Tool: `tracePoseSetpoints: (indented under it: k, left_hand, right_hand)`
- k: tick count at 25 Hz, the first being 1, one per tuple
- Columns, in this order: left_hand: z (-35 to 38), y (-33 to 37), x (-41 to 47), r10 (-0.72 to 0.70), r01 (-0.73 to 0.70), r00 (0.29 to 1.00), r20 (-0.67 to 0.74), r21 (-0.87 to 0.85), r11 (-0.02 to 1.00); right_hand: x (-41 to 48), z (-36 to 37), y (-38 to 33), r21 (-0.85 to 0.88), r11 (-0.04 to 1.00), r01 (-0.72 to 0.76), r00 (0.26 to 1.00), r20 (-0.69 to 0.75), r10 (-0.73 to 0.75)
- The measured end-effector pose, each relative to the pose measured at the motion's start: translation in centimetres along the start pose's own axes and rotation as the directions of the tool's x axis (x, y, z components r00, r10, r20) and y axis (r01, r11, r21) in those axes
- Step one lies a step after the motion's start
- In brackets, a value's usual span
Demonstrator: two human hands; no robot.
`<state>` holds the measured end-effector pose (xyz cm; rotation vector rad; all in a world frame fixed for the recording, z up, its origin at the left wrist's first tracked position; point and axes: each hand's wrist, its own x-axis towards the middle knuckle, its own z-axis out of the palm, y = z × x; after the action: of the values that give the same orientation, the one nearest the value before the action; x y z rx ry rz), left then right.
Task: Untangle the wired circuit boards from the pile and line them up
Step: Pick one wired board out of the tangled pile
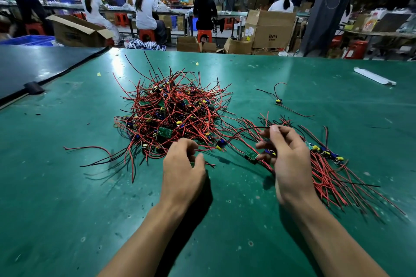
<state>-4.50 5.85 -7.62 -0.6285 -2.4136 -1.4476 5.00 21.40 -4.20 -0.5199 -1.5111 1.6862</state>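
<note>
One board, its black wire pinched by the right hand, looks half-freed; the curled left hand, hold unclear, should steady the pile.

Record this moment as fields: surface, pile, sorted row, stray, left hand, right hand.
surface: green table
pile: red and black wires tangled with circuit boards, mid-table
sorted row: wired boards laid side by side, right of the pile
stray: single wired board, apart, beyond the row
left hand: fingers curled at the pile's near edge; grip unclear
right hand: fingers pinch a black wire that runs to a small board
</note>
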Motion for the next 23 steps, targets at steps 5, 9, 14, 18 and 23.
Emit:
tracePoseSetpoints:
  k: [5, 9, 14, 18, 23]
  left_hand:
    - [-0.1, 0.2, -0.3, 0.254, -0.31, 0.926, 0.279, 0.178, 0.934]
    - [0.1, 1.3, -1.3, 0.359, -0.391, 0.85, 0.386, 0.006, 0.92]
    - [0.2, 3.2, -2.1, 0.206, -0.14, 0.942, 0.265, -0.25, 0.958]
    - [0.0, 4.0, -2.1, 0.053, 0.093, 0.921, 0.387, -0.35, 0.932]
    - [0.7, 4.0, -2.7, -0.069, 0.335, 0.812, 0.58, -0.365, 0.869]
  right_hand:
    - [0.3, 0.0, -0.8, 0.395, 0.858, -0.329, 0.944, 0.136, 0.299]
    - [0.5, -0.2, -0.8, 0.481, 0.784, -0.393, 0.918, 0.16, 0.362]
    - [-0.2, 0.5, 0.7, 0.046, 0.984, -0.171, 0.952, 0.264, 0.153]
    - [-1.3, 0.9, 1.8, -0.087, 0.994, -0.07, 0.914, 0.394, 0.099]
    - [-1.1, 0.1, 2.1, -0.224, 0.971, -0.082, 0.916, 0.367, 0.162]
